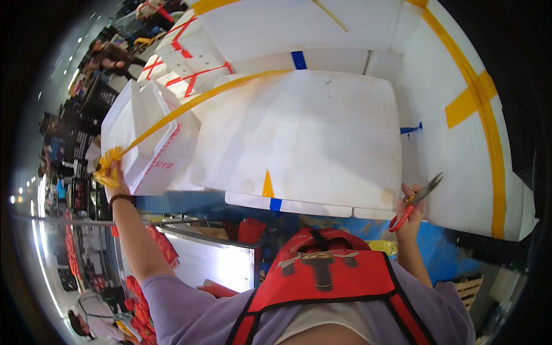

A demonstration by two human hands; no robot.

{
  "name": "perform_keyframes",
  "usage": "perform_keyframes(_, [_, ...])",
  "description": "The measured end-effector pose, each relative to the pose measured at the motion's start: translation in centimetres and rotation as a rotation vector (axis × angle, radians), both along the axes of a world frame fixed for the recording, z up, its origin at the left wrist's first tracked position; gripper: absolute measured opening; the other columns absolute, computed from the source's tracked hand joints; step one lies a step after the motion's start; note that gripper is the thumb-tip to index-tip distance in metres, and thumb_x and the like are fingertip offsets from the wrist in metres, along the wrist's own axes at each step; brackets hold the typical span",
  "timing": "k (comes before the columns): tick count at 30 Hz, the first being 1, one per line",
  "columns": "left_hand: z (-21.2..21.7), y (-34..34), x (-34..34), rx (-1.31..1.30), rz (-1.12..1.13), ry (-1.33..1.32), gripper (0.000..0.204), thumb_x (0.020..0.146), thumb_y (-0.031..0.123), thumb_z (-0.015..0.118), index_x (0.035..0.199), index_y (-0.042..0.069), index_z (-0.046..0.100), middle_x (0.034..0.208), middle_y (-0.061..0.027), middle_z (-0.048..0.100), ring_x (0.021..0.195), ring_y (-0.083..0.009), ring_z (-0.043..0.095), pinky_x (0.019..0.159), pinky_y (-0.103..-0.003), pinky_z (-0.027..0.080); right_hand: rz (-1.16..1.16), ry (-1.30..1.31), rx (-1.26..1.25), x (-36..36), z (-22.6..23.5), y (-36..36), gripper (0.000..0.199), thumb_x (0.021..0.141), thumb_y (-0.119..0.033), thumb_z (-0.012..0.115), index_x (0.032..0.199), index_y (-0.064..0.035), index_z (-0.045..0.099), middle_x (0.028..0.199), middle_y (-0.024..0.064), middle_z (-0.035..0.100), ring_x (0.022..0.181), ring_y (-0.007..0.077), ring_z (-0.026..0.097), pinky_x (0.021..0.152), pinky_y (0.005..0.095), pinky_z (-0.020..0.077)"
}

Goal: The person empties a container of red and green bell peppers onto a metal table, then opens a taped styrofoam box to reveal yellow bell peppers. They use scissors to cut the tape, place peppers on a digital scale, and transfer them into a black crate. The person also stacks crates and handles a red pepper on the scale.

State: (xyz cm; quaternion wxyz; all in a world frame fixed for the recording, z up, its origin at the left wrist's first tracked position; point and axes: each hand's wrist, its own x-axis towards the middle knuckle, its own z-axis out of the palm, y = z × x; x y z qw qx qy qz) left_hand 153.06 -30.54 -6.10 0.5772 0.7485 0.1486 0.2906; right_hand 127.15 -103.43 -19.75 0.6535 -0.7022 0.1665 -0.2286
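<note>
Head view. Left hand [113,175] was raised at the far left, fist clenched around a bunched end of yellow tape [190,105]. From the fist the tape ran taut, up and to the right, passing over the smaller foam box [141,138] and reaching the top edge of the large white foam lid [305,138], where it was stuck near the lid's upper left corner. The gathered tape end thus lay inside the grip; the free strip lay well to the right of it. A dark bracelet [121,198] sat on the left wrist. A short yellow tape tab and a blue tape piece [275,204] marked the lid's near edge. Right hand [409,210] was at the lid's lower right corner, fingers closed through the red handles of scissors [415,201], blades pointing up and right, slightly parted, not touching the tape. Taller foam boxes with yellow bands [489,132] stood on the right.
</note>
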Motion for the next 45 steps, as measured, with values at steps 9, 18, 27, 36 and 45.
perform_keyframes(9, [-14.2,-16.5,-8.1,-0.483,-0.504,0.592,0.059,0.093,0.055,0.043,0.13,0.009,0.047,0.114,-0.0019,0.055,0.103,-0.0145,0.048,0.092,-0.034,0.036,0.035,-0.215,-0.091,0.4,-1.5,0.9,0.052,0.088,-0.003,0.058,0.134,-0.0026,0.033,0.126,0.0182,0.051,0.12,0.0233,0.048,0.1,0.0318,0.037])
perform_keyframes(18, [-13.3,-20.3,-8.9,-0.423,-0.332,0.338,0.041,0.096,0.035,0.047,0.121,0.003,0.054,0.089,0.0029,0.05,0.076,-0.0073,0.04,0.067,-0.022,0.034,-0.075,-0.128,-0.037,0.6,-1.7,1.5,0.054,0.085,0.0,0.061,0.133,-0.0021,0.036,0.128,0.0134,0.047,0.124,0.024,0.044,0.101,0.0331,0.0359])
perform_keyframes(27, [-17.0,-27.5,-13.9,-0.108,-0.014,-0.007,0.029,0.092,0.018,0.059,0.113,-0.001,0.055,0.108,-0.0073,0.058,0.095,-0.0159,0.054,0.086,-0.028,0.044,-0.129,-0.174,-0.029,0.0,-0.5,3.2,0.056,0.085,-0.004,0.063,0.133,-0.0012,0.034,0.124,0.0163,0.047,0.113,0.0223,0.049,0.096,0.0329,0.0397])
perform_keyframes(36, [-22.8,-37.2,-21.9,-0.528,-0.375,0.309,0.014,0.087,0.006,0.063,0.101,0.003,0.062,0.088,-0.0002,0.063,0.074,-0.0069,0.056,0.071,-0.02,0.045,0.619,0.214,-0.687,-3.0,4.4,9.1,0.055,0.07,-0.018,0.075,0.119,-0.0056,0.053,0.092,0.0124,0.062,0.078,0.0243,0.063,0.065,0.0364,0.0512])
perform_keyframes(45, [-22.1,-33.5,-26.4,-0.665,-0.122,0.391,0.013,0.088,0.009,0.062,0.1,0.005,0.062,0.089,-0.003,0.064,0.073,-0.0076,0.056,0.063,-0.019,0.042,0.643,0.371,-0.948,1.7,-0.3,12.1,0.047,0.075,-0.028,0.068,0.112,-0.0046,0.053,0.089,0.0154,0.066,0.081,0.0346,0.063,0.069,0.0414,0.05])
